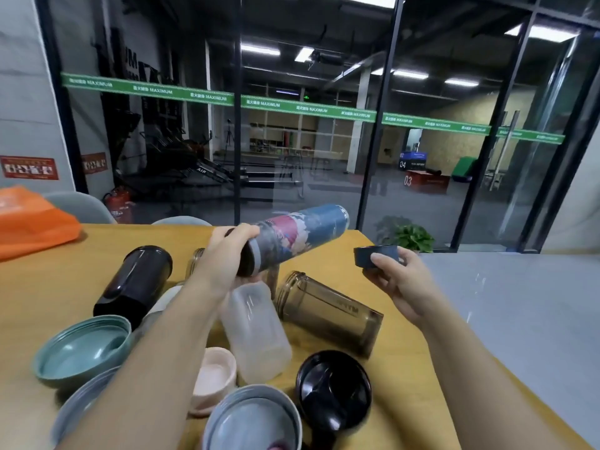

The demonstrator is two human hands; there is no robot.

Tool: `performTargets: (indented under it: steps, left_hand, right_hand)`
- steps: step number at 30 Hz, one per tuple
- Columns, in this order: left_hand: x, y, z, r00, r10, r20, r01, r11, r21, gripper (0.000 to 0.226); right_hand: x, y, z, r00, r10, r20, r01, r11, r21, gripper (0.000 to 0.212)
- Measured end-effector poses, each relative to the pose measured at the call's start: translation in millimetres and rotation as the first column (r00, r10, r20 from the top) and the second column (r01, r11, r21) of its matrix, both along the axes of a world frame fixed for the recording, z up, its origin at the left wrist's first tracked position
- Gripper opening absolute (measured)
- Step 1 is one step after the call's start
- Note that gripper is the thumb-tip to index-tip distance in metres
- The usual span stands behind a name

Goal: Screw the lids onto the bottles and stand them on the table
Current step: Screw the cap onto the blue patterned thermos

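Left hand (227,251) clamped on printed bottle (292,237) near its mouth, lifted clear of tabletop (406,368), base toward 2 o'clock. Right hand (399,280) pinches dark lid (373,254) at 3 o'clock, apart; probably lining up for threading.

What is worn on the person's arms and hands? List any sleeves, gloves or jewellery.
Nothing is worn. The left hand and right hand are bare, without gloves. Both forearms are uncovered down to the bottom edge of the picture, so no sleeve shows. No ring, watch, bracelet or marking is visible on either.
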State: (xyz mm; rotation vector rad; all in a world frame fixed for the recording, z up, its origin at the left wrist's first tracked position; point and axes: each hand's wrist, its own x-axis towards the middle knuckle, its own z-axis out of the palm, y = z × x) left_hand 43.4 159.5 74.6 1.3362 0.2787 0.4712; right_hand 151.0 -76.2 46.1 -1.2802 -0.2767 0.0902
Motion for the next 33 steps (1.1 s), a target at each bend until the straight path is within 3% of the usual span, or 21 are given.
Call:
performTargets:
  steps: [2, 3, 6, 8, 13, 17, 21, 25, 33]
  left_hand:
    - [2, 12, 3, 1.000, 0.021, 0.007, -0.021, 0.999, -0.038, 0.059]
    - [3, 17, 5, 0.999, 0.030, 0.022, -0.029, 0.999, -0.030, 0.058]
    - [11, 33, 9, 0.995, 0.066, 0.072, -0.068, 0.997, 0.022, 0.024]
    - [14, 39, 13, 0.993, 0.089, 0.077, -0.091, 0.996, 0.020, 0.020]
    - [16, 47, 18, 0.987, 0.151, 0.045, -0.151, 0.988, -0.016, 0.025]
    - [15, 51, 18, 0.980, 0.197, 0.010, -0.195, 0.978, -0.070, 0.030]
    - [11, 52, 21, 0.979, 0.202, 0.001, -0.201, 0.976, -0.082, 0.036]
    - [6, 50, 25, 0.977, 0.213, 0.008, -0.211, 0.973, -0.094, 0.037]
    - [3, 56, 24, 0.973, 0.232, 0.020, -0.230, 0.972, -0.051, 0.039]
  right_hand:
    - [9, 8, 1, 1.000, 0.006, -0.016, -0.006, 1.000, 0.027, 0.044]
    - [13, 10, 1, 1.000, 0.011, -0.016, -0.010, 0.999, 0.035, 0.043]
    - [24, 17, 5, 0.999, 0.032, 0.012, -0.032, 0.998, 0.044, 0.032]
    - [29, 20, 9, 0.998, 0.049, 0.046, -0.049, 0.999, 0.013, 0.034]
    - [38, 20, 13, 0.975, 0.170, 0.143, -0.145, 0.975, -0.169, 0.067]
    - [44, 26, 17, 0.937, 0.283, 0.206, -0.251, 0.954, -0.165, 0.088]
    - [47, 27, 23, 0.907, 0.342, 0.247, -0.307, 0.937, -0.168, 0.089]
    - [48, 22, 24, 0.886, 0.382, 0.263, -0.338, 0.920, -0.197, 0.075]
    - [51, 21, 20, 0.858, 0.453, 0.243, -0.402, 0.886, -0.229, 0.076]
